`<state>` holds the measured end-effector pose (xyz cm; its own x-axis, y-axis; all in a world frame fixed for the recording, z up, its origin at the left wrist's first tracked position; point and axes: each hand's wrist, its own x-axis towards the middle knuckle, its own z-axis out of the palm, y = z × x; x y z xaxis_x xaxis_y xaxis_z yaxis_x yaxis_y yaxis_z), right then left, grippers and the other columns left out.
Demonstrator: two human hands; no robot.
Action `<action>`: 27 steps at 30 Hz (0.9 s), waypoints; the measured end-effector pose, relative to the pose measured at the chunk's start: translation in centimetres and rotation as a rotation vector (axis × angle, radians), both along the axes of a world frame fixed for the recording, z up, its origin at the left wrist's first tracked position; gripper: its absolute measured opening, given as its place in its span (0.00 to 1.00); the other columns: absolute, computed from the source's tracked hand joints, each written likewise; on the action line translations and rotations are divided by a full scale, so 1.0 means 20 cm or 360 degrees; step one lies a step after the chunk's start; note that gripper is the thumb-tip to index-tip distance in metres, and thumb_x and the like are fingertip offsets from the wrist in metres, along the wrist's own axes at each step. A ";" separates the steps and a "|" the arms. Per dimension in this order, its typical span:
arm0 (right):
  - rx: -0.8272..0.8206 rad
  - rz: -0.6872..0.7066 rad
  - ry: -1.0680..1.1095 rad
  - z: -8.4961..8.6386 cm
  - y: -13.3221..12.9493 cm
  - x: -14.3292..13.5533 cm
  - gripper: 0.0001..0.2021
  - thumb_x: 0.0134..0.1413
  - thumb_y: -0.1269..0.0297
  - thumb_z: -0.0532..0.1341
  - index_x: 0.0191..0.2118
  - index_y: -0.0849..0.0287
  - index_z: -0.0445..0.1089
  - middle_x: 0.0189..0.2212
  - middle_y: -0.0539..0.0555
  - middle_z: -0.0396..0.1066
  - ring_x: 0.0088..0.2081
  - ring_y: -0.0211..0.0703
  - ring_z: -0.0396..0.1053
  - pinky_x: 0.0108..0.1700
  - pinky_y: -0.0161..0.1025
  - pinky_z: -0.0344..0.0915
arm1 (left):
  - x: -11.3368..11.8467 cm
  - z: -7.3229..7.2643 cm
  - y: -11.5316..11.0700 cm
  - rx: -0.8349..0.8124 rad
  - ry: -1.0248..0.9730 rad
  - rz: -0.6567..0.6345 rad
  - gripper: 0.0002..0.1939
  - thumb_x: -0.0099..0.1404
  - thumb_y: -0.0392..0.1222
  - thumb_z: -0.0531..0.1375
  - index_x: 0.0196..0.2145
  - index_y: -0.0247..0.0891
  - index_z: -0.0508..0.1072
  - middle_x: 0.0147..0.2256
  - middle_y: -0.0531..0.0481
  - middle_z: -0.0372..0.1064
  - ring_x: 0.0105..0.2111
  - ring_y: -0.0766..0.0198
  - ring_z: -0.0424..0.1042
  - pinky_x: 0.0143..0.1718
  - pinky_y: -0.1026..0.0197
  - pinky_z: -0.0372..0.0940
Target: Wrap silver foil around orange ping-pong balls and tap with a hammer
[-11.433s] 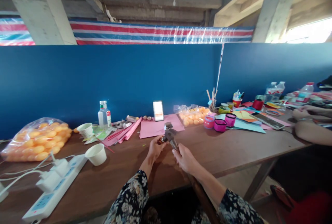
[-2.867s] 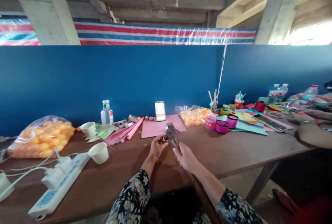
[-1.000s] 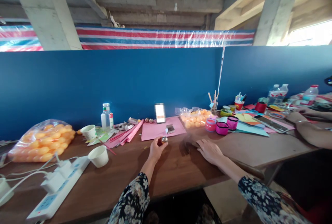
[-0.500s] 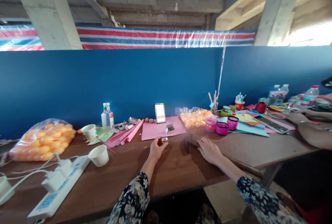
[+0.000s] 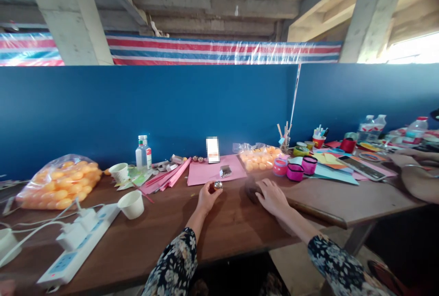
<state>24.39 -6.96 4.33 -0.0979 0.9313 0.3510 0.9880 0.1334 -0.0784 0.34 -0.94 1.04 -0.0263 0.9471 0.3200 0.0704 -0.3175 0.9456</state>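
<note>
Between the thumb and fingers of my left hand [image 5: 207, 199] is a small round shiny foil-like ball [image 5: 217, 186], just above the brown table [image 5: 233, 227]. My right hand [image 5: 273, 196] rests palm down on the table to the right, fingers stretched out, with nothing visible in it. A dark, blurred patch lies at its fingertips; I cannot make out whether it is an object or shadow. Behind my left hand, a crumpled silver foil piece [image 5: 225, 171] lies on pink paper [image 5: 202, 173]. Two shiny balls [image 5: 198, 159] sit at the paper's back edge beside an upright phone [image 5: 213, 150].
Bags of orange balls stand at left [image 5: 60, 184] and behind my right hand [image 5: 262, 158]. A paper cup [image 5: 131, 204] and power strip [image 5: 80, 245] are at left. Pink bands [image 5: 295, 172], coloured papers and a phone [image 5: 361, 168] lie at right, near another person's arm [image 5: 416, 179].
My right hand has shifted slightly left across the table, and its fingers are nearer the dark patch. My left hand still holds the shiny ball in about the same place.
</note>
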 end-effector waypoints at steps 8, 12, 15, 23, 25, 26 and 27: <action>-0.0128 0.0256 0.0141 0.21 0.17 -0.50 0.19 0.57 0.67 0.42 0.55 0.55 0.50 0.40 0.57 0.66 0.40 0.44 0.64 0.38 0.37 0.56 | 0.00 -0.03 0.02 -0.0011 -0.0074 -0.0056 0.18 0.45 0.40 0.63 0.36 0.35 0.69 0.31 0.47 0.71 0.30 0.63 0.70 0.33 0.61 0.64; -0.0254 0.0240 0.0235 0.30 0.32 -0.64 0.20 0.56 0.67 0.44 0.55 0.60 0.48 0.37 0.60 0.68 0.38 0.46 0.66 0.36 0.38 0.57 | -0.01 -0.05 0.03 0.0030 -0.0050 -0.0036 0.18 0.45 0.41 0.63 0.36 0.35 0.69 0.30 0.47 0.71 0.30 0.63 0.70 0.34 0.60 0.64; -0.0256 0.0035 0.0402 0.29 0.38 -0.63 0.20 0.57 0.66 0.41 0.56 0.64 0.46 0.37 0.62 0.68 0.37 0.47 0.66 0.36 0.38 0.58 | 0.00 -0.06 0.03 0.0049 -0.0044 0.0001 0.18 0.45 0.41 0.63 0.36 0.35 0.69 0.31 0.47 0.71 0.31 0.63 0.69 0.34 0.60 0.64; 0.0031 0.0262 0.0424 0.06 0.18 -0.56 0.16 0.57 0.65 0.44 0.50 0.58 0.56 0.39 0.55 0.66 0.38 0.41 0.64 0.38 0.34 0.57 | -0.01 -0.05 0.04 0.0026 -0.0068 -0.0027 0.20 0.46 0.41 0.62 0.39 0.34 0.68 0.33 0.46 0.71 0.31 0.63 0.69 0.34 0.61 0.63; -0.0002 0.0379 0.0304 0.01 0.14 -0.55 0.13 0.56 0.66 0.45 0.43 0.56 0.62 0.38 0.54 0.66 0.39 0.41 0.63 0.39 0.33 0.56 | -0.01 -0.05 0.04 0.0041 -0.0044 -0.0009 0.21 0.45 0.40 0.62 0.39 0.35 0.68 0.34 0.46 0.71 0.33 0.62 0.69 0.36 0.60 0.63; -0.0009 0.0416 0.0249 0.00 0.13 -0.53 0.12 0.56 0.66 0.46 0.41 0.55 0.64 0.38 0.54 0.66 0.40 0.41 0.62 0.40 0.33 0.56 | -0.01 -0.04 0.04 0.0057 -0.0023 0.0005 0.20 0.46 0.40 0.62 0.39 0.35 0.69 0.35 0.45 0.71 0.34 0.61 0.69 0.38 0.59 0.63; -0.0012 0.0431 0.0203 0.00 0.13 -0.51 0.12 0.55 0.66 0.46 0.40 0.55 0.64 0.39 0.54 0.66 0.41 0.41 0.61 0.41 0.33 0.55 | -0.01 -0.04 0.04 0.0075 -0.0004 0.0013 0.20 0.47 0.40 0.62 0.39 0.35 0.69 0.36 0.45 0.71 0.35 0.61 0.69 0.39 0.59 0.62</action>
